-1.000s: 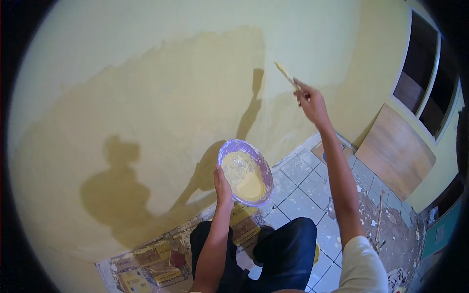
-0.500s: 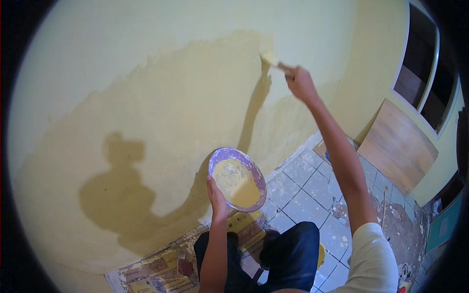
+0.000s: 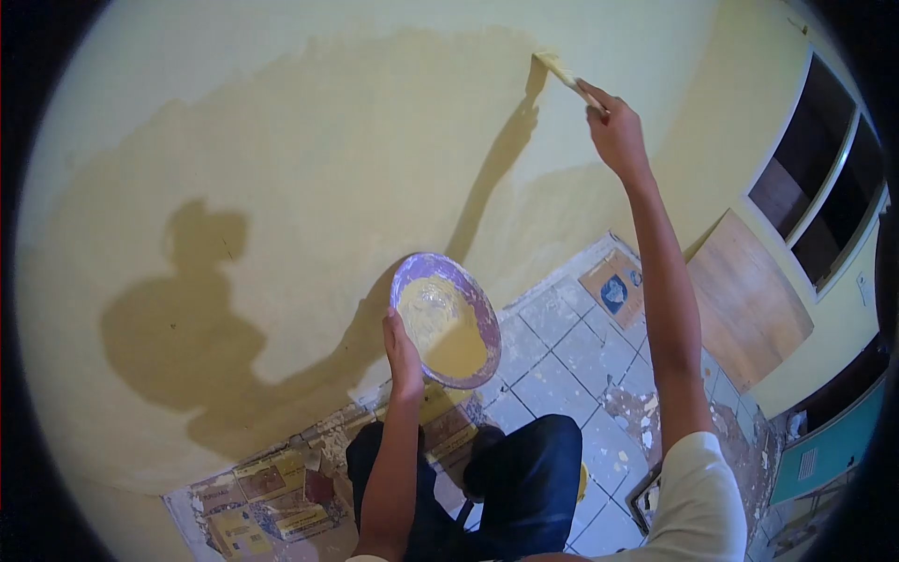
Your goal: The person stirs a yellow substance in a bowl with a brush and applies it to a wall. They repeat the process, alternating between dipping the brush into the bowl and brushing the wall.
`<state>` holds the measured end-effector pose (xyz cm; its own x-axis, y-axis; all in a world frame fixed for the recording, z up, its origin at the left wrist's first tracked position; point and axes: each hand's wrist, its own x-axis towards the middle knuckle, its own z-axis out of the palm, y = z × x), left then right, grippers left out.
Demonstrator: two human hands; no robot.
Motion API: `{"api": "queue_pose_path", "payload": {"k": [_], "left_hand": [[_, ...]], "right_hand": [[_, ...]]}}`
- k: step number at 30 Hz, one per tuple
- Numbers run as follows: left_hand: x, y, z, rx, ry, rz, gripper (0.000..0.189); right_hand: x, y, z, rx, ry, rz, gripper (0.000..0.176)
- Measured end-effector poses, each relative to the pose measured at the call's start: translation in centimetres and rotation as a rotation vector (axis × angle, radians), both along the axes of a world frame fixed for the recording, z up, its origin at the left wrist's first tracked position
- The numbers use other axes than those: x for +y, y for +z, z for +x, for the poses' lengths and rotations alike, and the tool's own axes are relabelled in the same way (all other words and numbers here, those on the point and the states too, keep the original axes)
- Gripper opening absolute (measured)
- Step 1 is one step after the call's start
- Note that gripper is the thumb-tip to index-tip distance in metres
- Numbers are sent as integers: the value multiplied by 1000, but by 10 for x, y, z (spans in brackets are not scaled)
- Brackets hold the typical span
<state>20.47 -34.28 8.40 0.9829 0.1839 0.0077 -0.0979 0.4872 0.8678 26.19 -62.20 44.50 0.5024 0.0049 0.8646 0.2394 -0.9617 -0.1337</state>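
Observation:
My right hand (image 3: 618,139) is closed round the handle of a paintbrush (image 3: 560,71), whose bristles touch the wall at the edge of the freshly coated area. The wall (image 3: 328,169) is darker yellow where coated and paler above and to the right. My left hand (image 3: 403,354) grips the left rim of a purple bowl (image 3: 492,332), thumb along the edge and fingers hidden beneath. Inside the tilted bowl lies yellow paint (image 3: 456,351), with smears up its sides.
Flattened cardboard (image 3: 272,492) lies along the wall's foot. Paint-flecked tiles (image 3: 571,375) cover the floor. A wooden board (image 3: 749,304) leans below a window (image 3: 805,159) at the right. A green panel (image 3: 824,445) stands at the lower right. My shadow falls on the wall.
My right hand and the paintbrush have moved up and to the right along the wall. The view has shifted slightly; my left hand still holds the bowl.

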Motion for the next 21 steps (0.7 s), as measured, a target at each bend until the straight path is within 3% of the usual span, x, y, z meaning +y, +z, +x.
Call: {"api": "queue_pose_path", "payload": {"k": [2,3,5,7,10,12,14,16,18,21], "left_hand": [[0,3,-4,-16,21,53,63],[-1,5,-4,-1,24,21,63],[-5,3,-8,9,29,-32,63],[-3,0,-4,-26,-22,-130,61],[-4,11,-8,5,67,-112,61],[5,13,-12,3,19,-58,62],[4,16,-15,-8,-37,-2,62],[-1,19,-16,-27,82,51,64],[-4,8,-10,-44,81,78,65],[0,4,-6,-59,99,57,65]], "right_hand": [[-3,-22,17,5,51,-114,45],[-3,-45,19,123,-62,-149,46],[-13,-104,16,371,-118,-72,46],[-45,-167,30,432,-98,-208,46],[-49,-182,36,545,-46,-133,44],[-63,-156,58,400,-72,-243,43],[-32,-87,32,320,-147,-176,38],[-34,-39,23,100,-41,-147,37],[-19,2,3,87,-122,39,39],[-2,15,4,-47,-36,111,39]]}}
